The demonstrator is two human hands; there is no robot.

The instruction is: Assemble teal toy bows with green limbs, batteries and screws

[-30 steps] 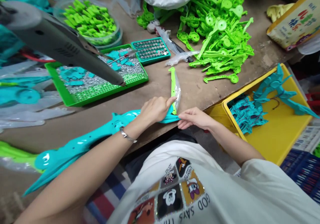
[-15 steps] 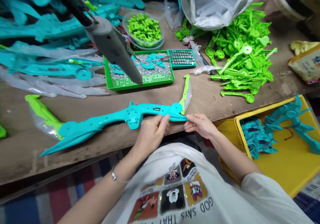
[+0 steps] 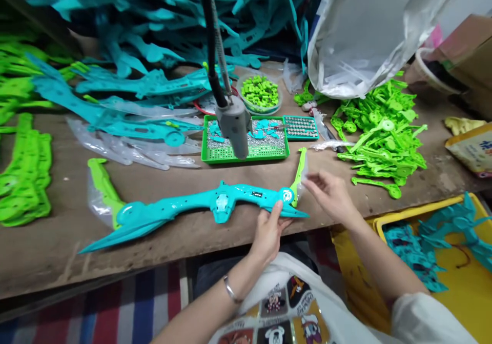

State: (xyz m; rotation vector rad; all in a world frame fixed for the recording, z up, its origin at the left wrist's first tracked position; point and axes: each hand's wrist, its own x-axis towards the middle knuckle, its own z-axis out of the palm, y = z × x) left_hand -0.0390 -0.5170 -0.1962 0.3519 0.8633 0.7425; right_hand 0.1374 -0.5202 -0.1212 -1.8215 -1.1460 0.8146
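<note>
Pinching the near-right end of the blue toy bow (image 3: 200, 203) between thumb and fingers, my left hand (image 3: 267, 236) keeps it flat along the table (image 3: 192, 233) edge. My right hand (image 3: 332, 195) is curled beside the clear blade (image 3: 303, 174) on the green arm (image 3: 298, 177); I can't tell whether its fingertips grip anything. I'd judge this step as checking the arm's fit, so the next move seems to call for a gentle, square push at the joint.

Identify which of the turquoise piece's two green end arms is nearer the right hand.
The right-end green arm of the turquoise piece: the right hand is beside it, while the other green arm sits at the left end.
</note>
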